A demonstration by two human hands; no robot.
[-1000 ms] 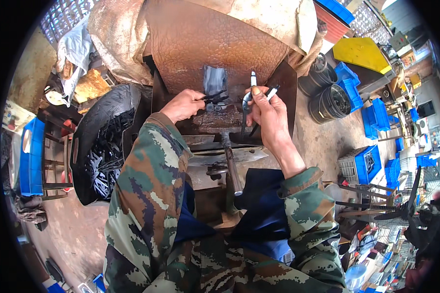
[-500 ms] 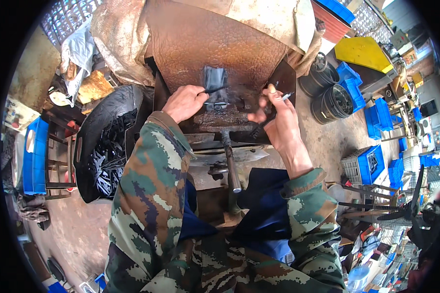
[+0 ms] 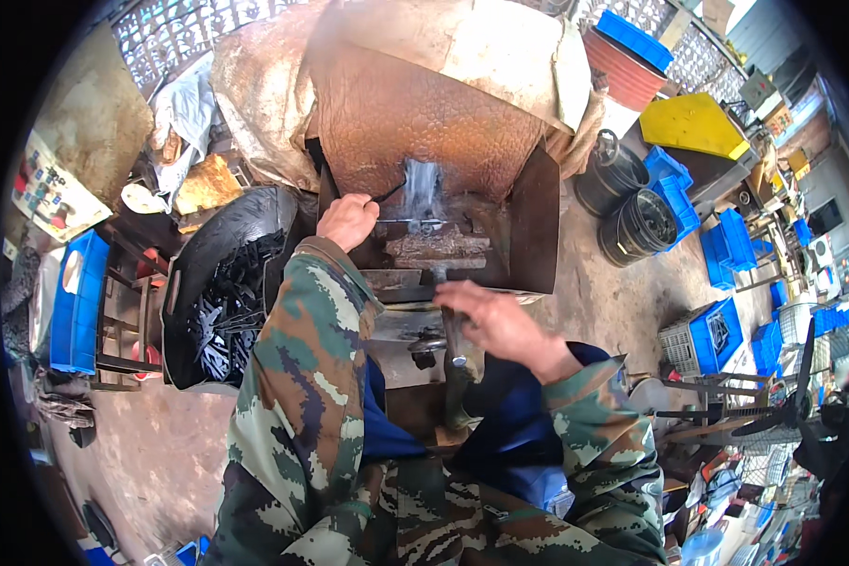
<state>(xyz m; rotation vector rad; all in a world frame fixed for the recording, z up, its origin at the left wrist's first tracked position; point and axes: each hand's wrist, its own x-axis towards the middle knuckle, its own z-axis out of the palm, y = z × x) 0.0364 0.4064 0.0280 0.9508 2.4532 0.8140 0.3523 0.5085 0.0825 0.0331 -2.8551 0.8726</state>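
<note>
My left hand [image 3: 347, 222] is closed round a thin dark strip [image 3: 387, 194], whose far end points at a pale spray [image 3: 423, 191] in the machine. Just below the spray, a thin bright metal part lies across a grimy fixture block [image 3: 437, 247]. My right hand [image 3: 495, 323] is palm down, its fingers stretched over the upper part of a metal lever bar [image 3: 457, 351] in front of the block. Slight blur hides how firmly those fingers touch the bar, and nothing shows in them.
Metal side walls [image 3: 535, 222] and a brown hanging sheet [image 3: 424, 104] enclose the work spot. To the left, a black tub [image 3: 184, 311] holds many dark metal strips. Black buckets [image 3: 637, 226], blue bins [image 3: 726, 247] and a grey crate [image 3: 679, 344] stand at right.
My right hand has come down and left from beside the fixture to the lever; the small metal piece in its fingers no longer shows. The lever has shifted. My left hand keeps its strip.
</note>
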